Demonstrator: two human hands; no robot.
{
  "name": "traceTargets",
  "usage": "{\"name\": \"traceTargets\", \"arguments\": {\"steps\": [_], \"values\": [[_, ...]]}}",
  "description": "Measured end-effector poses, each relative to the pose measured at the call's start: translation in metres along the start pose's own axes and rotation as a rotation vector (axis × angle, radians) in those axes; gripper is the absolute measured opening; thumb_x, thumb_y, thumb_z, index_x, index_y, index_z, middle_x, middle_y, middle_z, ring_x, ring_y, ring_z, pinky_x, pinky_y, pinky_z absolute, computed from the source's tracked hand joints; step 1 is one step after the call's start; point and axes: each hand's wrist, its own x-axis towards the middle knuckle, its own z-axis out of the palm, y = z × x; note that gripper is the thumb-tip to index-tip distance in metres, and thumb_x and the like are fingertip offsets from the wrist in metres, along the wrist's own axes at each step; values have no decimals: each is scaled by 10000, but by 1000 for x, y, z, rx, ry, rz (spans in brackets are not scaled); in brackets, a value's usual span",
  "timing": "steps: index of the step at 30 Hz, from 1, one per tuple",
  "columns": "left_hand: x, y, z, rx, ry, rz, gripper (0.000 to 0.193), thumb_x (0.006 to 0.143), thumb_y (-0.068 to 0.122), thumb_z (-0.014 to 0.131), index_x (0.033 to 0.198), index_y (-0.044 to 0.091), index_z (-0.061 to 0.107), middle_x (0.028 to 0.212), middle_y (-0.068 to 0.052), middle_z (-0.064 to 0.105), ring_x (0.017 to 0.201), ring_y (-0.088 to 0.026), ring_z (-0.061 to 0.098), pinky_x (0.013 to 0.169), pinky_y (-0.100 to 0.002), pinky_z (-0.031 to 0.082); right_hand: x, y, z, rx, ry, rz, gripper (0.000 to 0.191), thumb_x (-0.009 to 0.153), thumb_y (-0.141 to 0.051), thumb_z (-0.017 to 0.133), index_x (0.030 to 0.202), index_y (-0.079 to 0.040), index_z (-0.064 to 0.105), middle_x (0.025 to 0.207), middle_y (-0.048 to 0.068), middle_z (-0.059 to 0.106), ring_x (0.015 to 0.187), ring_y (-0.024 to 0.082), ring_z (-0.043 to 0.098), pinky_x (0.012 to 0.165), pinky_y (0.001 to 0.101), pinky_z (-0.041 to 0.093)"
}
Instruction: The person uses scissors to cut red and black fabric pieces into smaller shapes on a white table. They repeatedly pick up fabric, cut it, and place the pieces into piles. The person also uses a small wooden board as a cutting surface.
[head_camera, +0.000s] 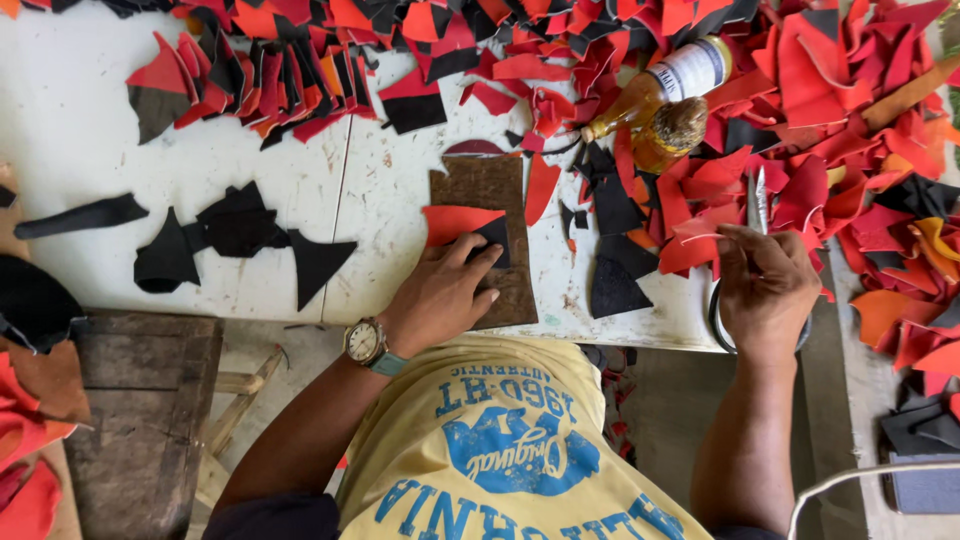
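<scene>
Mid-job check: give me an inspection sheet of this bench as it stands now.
Surface: white table, stained, scuffed.
Job's things: brown board with a red piece and black piece on it; scissors.
Clutter: red and black scraps heaped along the back and right; glue bottle lying among them.
Grippers: left hand presses the pieces; right hand holds the scissors.
Cables: nothing seen.
Surroundings: wooden stool below.
</scene>
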Motion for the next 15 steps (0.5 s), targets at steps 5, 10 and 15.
{"name": "traceTargets", "arguments": {"steps": [5, 10, 15], "values": [[-2, -2, -2, -15, -41, -21, 584, 915, 344, 667, 1426, 84, 558, 1423, -107, 493, 1089, -385, 610, 934, -485, 502, -1, -48, 67, 523, -163, -268, 59, 994, 24, 709, 1030, -23, 713, 1078, 120, 760, 985, 230, 732, 899, 351, 570], [-3, -8, -1, 1, -2, 25, 585, 907, 346, 676, 1407, 63, 565, 1425, -128, 482, 1096, -390, 602, 938, -482, 487, 9, -77, 120, 348, -438, -294, 197, 863, -8, 766, 1055, -54, 769, 994, 105, 754, 900, 259, 696, 796, 360, 556], [-3, -21, 6, -39, 25, 57, 517, 940, 311, 655, 1388, 63, 583, 1370, -116, 534, 1096, -356, 626, 963, -469, 487, 22, -71, 132, 264, -476, -348, 198, 875, 4, 742, 1058, -65, 768, 986, 97, 744, 928, 278, 674, 837, 372, 546]]}}
